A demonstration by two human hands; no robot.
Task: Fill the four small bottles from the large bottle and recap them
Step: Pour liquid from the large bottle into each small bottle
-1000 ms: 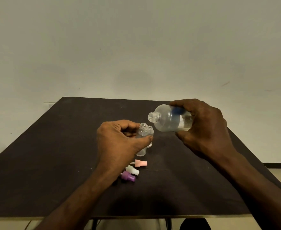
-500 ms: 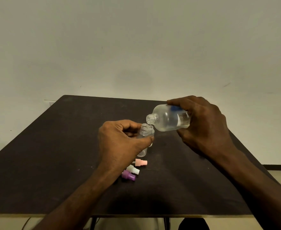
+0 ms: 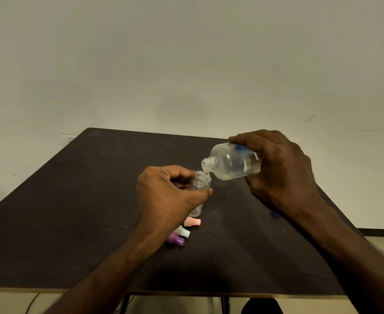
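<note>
Right hand (image 3: 281,171) grips the tilted large bottle (image 3: 232,163) round its body; left hand (image 3: 168,196) pinches a small bottle (image 3: 199,185) mid-wall; both look light, slick, thin plastic.

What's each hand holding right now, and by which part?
Left hand grips a small bottle around its body, below the open neck. Right hand grips the large bottle around its lower body, tilted with the open mouth over the small bottle.
</note>
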